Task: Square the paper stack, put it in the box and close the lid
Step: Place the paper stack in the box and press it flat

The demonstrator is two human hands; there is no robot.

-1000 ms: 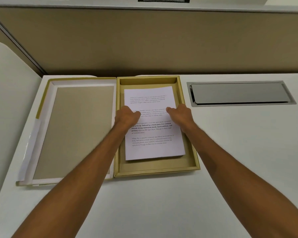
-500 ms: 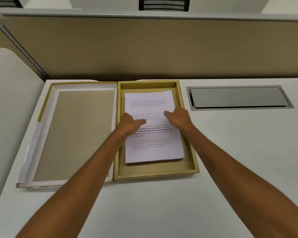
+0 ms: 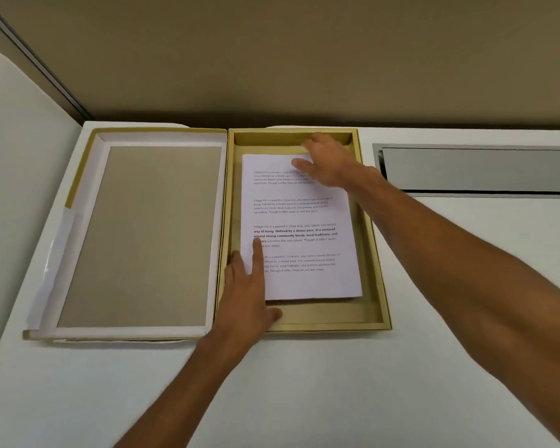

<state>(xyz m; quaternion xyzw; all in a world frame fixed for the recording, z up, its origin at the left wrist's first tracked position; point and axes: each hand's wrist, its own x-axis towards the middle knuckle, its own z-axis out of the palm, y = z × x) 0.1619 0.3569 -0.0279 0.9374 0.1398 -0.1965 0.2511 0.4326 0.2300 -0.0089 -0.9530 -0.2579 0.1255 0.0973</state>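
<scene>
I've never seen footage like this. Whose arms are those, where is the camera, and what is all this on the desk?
There is no machine here: a person wears a wide-angle camera on the head, looking forward and down, so you see their own bare arms. On the white desk lies a shallow tan box with its lid lying open to the left. A stack of printed paper sits inside the box. The left hand lies flat on the stack's near left corner; the right hand is at its far right corner. Neither hand grips anything. The grey panel at the right is set into the desk.
</scene>
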